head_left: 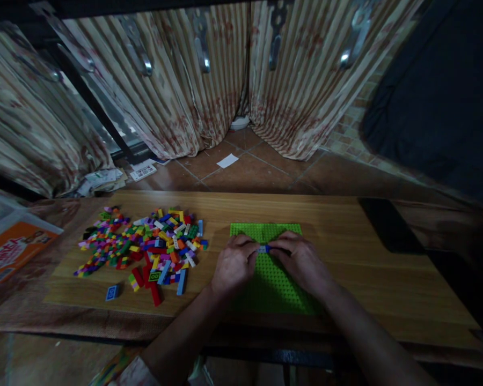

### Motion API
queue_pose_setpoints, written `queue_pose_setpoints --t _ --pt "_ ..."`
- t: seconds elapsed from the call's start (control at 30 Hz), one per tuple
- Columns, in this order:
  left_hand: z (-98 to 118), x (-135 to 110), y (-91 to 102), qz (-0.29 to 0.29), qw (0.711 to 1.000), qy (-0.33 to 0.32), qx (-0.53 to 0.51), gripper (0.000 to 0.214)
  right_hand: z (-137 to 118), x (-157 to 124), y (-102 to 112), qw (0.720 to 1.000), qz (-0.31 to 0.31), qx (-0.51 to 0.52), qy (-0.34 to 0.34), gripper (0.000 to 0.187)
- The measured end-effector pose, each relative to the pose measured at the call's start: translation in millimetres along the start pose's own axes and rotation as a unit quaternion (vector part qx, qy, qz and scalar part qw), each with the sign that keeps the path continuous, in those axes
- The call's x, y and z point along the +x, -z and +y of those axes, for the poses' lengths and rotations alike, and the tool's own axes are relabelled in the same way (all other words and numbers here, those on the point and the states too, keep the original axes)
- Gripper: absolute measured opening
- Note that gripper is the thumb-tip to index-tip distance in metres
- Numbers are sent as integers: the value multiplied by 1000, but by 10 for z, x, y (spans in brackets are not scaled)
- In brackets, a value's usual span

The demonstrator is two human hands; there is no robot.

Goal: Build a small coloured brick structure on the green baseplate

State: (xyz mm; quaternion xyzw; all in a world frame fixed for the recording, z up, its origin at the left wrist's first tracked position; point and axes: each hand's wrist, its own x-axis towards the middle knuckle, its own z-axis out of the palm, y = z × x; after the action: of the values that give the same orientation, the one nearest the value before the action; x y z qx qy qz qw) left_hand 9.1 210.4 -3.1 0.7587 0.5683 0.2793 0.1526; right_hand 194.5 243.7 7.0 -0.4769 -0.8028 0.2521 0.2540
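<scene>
A green studded baseplate (pixel 273 289) lies on the wooden board. Over its upper half, my left hand (pixel 235 262) and my right hand (pixel 300 261) meet with fingers pinched. Between the fingertips shows a small blue building brick (pixel 267 249) with a paler part on its left side; whether these are two joined bricks, I cannot tell. Both hands grip it from opposite sides. Fingers hide much of the brick, and whether it touches the plate is unclear. To the left of my left hand spreads a pile of mixed coloured bricks (pixel 173 241).
The wooden board (pixel 346 300) carries a dark flat object, perhaps a phone or tablet (pixel 390 225), at the right. One blue brick (pixel 111 292) lies apart, front left. A clear box with an orange label (pixel 16 246) stands at the left edge. Striped curtains (pixel 177 96) hang behind.
</scene>
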Motion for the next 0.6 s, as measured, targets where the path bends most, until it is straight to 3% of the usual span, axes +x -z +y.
queue_pose_setpoints --t 0.6 --pt "19 -9 -23 7 1000 -7 27 22 -10 6 17 1000 1 0 -7 14"
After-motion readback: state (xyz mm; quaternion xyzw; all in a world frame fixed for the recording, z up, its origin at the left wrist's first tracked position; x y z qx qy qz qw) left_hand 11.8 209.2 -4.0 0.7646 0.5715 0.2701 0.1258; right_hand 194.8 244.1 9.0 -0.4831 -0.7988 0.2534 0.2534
